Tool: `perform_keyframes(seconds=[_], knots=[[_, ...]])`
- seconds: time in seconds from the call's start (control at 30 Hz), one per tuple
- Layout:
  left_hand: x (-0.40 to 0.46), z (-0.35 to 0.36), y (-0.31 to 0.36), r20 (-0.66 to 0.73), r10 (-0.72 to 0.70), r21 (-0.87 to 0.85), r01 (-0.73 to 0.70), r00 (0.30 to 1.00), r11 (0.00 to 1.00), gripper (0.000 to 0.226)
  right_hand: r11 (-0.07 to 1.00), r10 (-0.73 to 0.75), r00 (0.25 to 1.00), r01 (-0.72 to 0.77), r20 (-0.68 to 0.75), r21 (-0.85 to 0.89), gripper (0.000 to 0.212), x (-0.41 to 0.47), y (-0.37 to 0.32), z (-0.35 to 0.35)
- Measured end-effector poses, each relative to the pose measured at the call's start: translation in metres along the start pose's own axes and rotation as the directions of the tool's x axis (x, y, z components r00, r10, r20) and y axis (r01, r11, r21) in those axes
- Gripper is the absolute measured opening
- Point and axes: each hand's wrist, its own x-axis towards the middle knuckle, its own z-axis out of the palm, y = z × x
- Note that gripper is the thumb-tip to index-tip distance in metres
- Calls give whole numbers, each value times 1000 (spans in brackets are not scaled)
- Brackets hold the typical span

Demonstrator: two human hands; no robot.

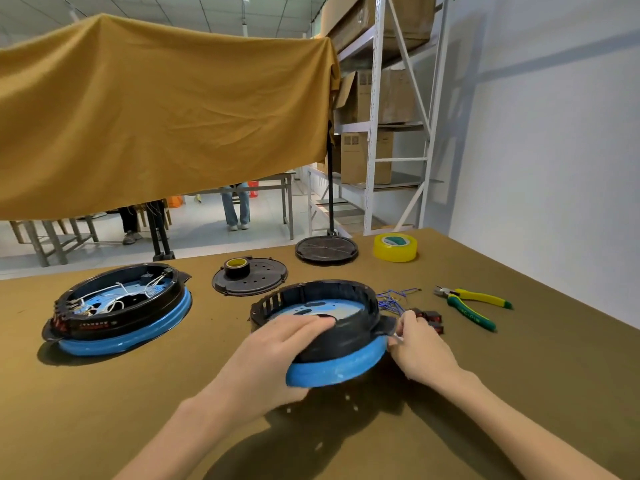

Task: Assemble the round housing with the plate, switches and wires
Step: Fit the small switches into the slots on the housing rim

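1. A brown-covered workbench (104, 393) is serving as the assembly station, with shelving and a draped cloth standing behind it

2. A finished round housing (117, 308), black wall on a blue rim and white wires looping inside, is sitting at the left, well apart from the work in hand, and looking like the pattern to copy

3. The housing being built (332, 341) is tilting up off the bench near the front centre, its shiny plate (318, 308) already lying inside and no wiring fitted yet

4. The left hand (277, 355) is gripping the near wall, fingers reaching over the rim onto the plate and the thumb side hidden below

5. The right hand (419, 344) is curling at the housing's side tab, seemingly pinching something small and pale; what it is cannot be told

6. A black perforated cover (263, 282) carrying a small tape roll (237, 267), a second black disc (325, 249), yellow tape (395, 247) and green-yellow pliers (472, 304) are waiting further back

7. Red-and-black switches (427, 317) and thin blue wires (393, 299) are lying just beside the right hand; judging by this, the switch-fitting step is opening, and the next move is calling for seating the switches in the wall while the left hand steadies the housing
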Motion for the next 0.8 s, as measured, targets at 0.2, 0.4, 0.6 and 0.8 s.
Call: perform_keyframes(seconds=[0.2, 0.4, 0.6, 0.8], knots=[[-19, 23, -10, 91, 65, 58, -70, 994, 996, 92, 885, -6, 987, 82, -163, 459, 14, -1, -20, -20], [-23, 24, -18, -119, -83, -146, 66, 989, 987, 56, 920, -110, 991, 75, 71, 385, 81, -12, -50, 5], [-30, 21, -25, -200, -130, -143, 102, 971, 984, 44, 909, -261, 937, 158, 231, 386, 67, 9, -44, -8], [-32, 17, -21, -166, -120, -122, 100, 979, 987, 45, 910, -305, 925, 212, 228, 357, 61, 21, -39, -11]])
